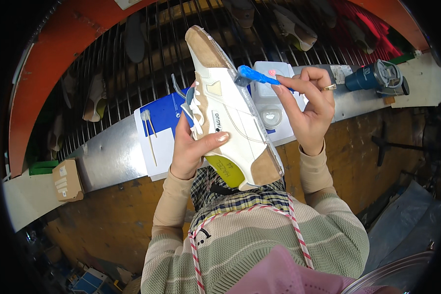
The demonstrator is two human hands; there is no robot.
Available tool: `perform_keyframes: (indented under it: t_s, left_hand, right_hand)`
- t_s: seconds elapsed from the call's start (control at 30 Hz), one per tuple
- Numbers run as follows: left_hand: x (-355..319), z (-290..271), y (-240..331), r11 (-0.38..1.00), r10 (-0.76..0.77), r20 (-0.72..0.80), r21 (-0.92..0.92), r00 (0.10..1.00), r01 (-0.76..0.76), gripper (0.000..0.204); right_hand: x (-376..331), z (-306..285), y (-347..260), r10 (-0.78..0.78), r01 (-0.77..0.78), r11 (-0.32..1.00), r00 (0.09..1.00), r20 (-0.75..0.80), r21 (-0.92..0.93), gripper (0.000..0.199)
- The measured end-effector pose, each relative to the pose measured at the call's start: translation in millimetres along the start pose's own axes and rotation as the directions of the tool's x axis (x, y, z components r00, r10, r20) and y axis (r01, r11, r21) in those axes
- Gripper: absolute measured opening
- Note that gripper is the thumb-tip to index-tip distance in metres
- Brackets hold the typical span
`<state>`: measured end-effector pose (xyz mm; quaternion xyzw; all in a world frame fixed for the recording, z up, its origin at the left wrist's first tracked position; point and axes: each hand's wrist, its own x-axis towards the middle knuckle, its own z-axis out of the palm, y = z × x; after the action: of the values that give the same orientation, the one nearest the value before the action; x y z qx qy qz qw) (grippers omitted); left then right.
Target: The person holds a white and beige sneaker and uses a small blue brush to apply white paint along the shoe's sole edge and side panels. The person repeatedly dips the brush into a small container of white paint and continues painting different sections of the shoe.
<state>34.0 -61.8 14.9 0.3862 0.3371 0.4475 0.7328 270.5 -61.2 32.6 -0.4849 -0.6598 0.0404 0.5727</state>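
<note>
left hand [193,147] clamps the white sneaker upper [230,112]; right hand [306,105] fingers pinch a blue brush [255,76] at its toe-side edge, coating apparently underway

A small brown cardboard box [67,180] sits at the left end of the metal ledge [108,154], with white rectangular labels [62,182] on its near face. A white sticker with dark marks [341,73] lies on the ledge toward its right end, beside a dark blue container [372,76]. On the white shoe [230,110], a small white tag with black print [216,121] is sewn on the side, and a yellow-green insole label [226,169] shows at the opening.
</note>
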Motion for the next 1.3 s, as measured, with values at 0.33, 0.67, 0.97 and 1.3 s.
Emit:
perform_keyframes:
  t_s: [0.33,0.67,0.97,1.3]
  left_hand:
    - [-6,1,1,0.999,0.010,0.019,0.044,1.000,-0.011,0.102]
    - [-7,-4,1,0.996,-0.031,-0.008,-0.088,0.999,0.031,0.089]
    - [-5,-19,-4,0.971,-0.095,0.012,-0.220,0.995,0.095,0.081]
    - [2,-60,-45,0.838,0.049,0.103,-0.545,0.993,0.015,0.069]
  right_hand:
    - [33,-8,6,-0.218,0.221,0.970,0.975,0.040,-0.106,0.024]
    - [22,-29,2,-0.093,0.092,0.996,0.974,0.208,0.015,0.027]
    - [4,-30,6,-0.018,-0.031,0.980,0.969,0.247,0.194,0.023]
    - [-33,-5,28,0.323,-0.524,0.770,0.812,0.487,0.364,0.017]
